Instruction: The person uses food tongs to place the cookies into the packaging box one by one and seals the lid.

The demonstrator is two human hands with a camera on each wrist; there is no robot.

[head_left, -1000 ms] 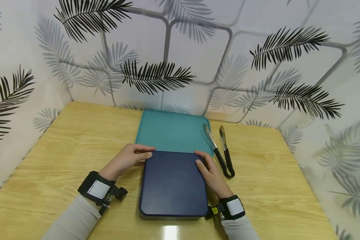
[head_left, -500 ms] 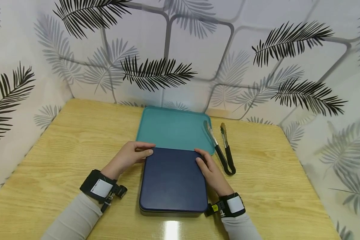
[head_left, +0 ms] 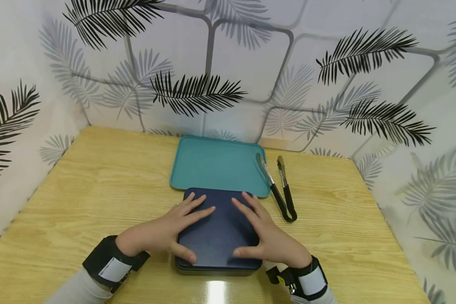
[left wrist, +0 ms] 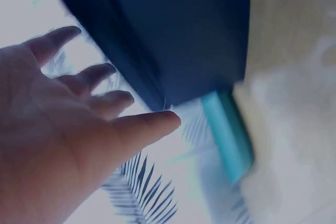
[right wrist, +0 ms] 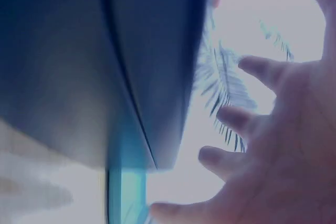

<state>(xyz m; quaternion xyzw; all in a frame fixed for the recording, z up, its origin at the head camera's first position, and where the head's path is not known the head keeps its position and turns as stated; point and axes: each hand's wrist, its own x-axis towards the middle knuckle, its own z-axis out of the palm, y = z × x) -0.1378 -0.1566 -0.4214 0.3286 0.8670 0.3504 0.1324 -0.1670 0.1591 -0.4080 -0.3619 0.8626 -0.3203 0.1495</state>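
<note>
A dark navy, rectangular lidded box (head_left: 218, 238) sits on the table, its lid on. My left hand (head_left: 165, 232) hovers over the box's left side, fingers and thumb spread wide. Over the right side my right hand (head_left: 267, 238) is held the same way, palm down. Both wrist views show air between the palms and the lid: the left hand (left wrist: 63, 129) and the right hand (right wrist: 283, 145) stand off from the box's top, gripping nothing. Two seams or edges of the box side (right wrist: 63, 66) show in the right wrist view.
Directly behind the box lies a flat teal tray (head_left: 216, 164). Black-handled metal tongs (head_left: 288, 198) rest with spread arms at its right, one arm overlapping the tray's edge. A leaf-patterned curtain (head_left: 247, 63) rises behind the wooden table (head_left: 114, 173).
Both hands have let go of the box's far corners, moved back toward the person and spread their fingers above the lid. Box, tray and tongs stay where they were.
</note>
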